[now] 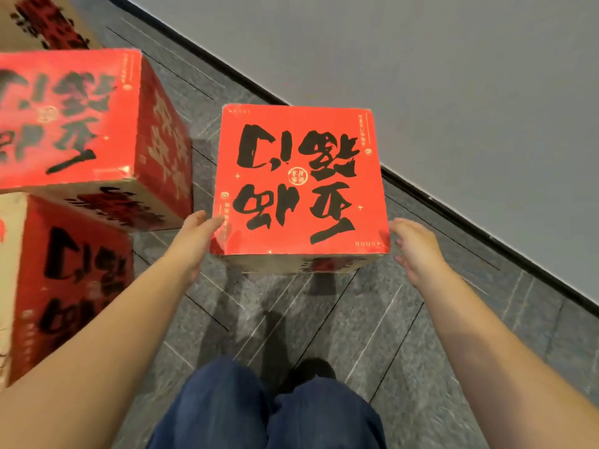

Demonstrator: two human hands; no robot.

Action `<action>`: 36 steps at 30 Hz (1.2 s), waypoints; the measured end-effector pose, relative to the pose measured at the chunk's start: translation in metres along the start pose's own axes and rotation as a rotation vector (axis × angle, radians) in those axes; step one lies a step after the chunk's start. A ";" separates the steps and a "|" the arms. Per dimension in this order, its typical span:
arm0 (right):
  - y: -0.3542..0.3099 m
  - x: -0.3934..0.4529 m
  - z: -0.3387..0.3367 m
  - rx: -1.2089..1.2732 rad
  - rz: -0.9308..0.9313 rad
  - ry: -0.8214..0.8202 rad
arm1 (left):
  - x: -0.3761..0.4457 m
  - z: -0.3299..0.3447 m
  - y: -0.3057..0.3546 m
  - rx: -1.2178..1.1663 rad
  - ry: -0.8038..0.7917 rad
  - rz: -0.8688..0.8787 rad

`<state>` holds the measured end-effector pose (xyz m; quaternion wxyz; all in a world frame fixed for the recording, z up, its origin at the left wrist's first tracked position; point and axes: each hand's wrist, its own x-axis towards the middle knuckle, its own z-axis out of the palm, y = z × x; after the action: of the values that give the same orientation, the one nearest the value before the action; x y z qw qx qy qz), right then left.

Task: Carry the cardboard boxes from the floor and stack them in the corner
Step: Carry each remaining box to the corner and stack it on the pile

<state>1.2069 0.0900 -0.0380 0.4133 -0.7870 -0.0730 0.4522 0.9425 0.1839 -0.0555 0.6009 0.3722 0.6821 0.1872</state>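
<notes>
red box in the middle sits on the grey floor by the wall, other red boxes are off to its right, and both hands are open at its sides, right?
Not quite: the head view shows the other red boxes to its left. The rest holds: the red box sits on the grey floor by the wall, with the left hand and right hand open at its sides.

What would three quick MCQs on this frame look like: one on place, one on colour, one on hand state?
1. Where is the box between the hands?
A. on another box
B. on the grey floor near the wall
C. on a table

2. What colour is its top?
A. red with black lettering
B. blue
C. plain brown

3. What are the left hand and right hand doing?
A. fists in the air
B. holding a tool
C. fingers straight, one at each side of the box

Answers: B, it sits on grey tiles by the baseboard; A, red face with black brushwork; C, both hands flank its near corners.
</notes>
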 end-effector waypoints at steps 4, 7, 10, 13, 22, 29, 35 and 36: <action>0.026 0.031 0.017 0.044 0.025 -0.060 | 0.037 0.011 -0.026 -0.121 -0.082 -0.001; 0.036 0.041 0.022 0.112 0.025 -0.104 | 0.046 0.013 -0.033 -0.187 -0.132 -0.002; 0.034 0.045 0.023 0.102 -0.012 -0.087 | 0.043 0.016 -0.022 -0.174 -0.146 0.017; 0.026 0.041 0.019 0.107 -0.008 -0.060 | 0.037 0.018 -0.006 -0.168 -0.159 0.032; -0.072 -0.069 -0.033 0.177 -0.017 -0.038 | -0.093 -0.002 0.102 -0.165 -0.097 0.040; -0.188 -0.201 -0.105 0.145 -0.017 0.015 | -0.233 -0.029 0.212 -0.162 -0.116 0.050; -0.232 -0.296 -0.158 0.201 -0.086 0.096 | -0.314 -0.038 0.262 -0.116 -0.232 0.131; -0.232 -0.310 -0.167 0.219 -0.096 0.116 | -0.324 -0.037 0.267 -0.100 -0.261 0.142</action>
<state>1.2162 -0.0084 0.3721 0.5214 -0.7576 -0.0368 0.3909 0.9830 0.1274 0.3602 0.6876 0.4101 0.5601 0.2128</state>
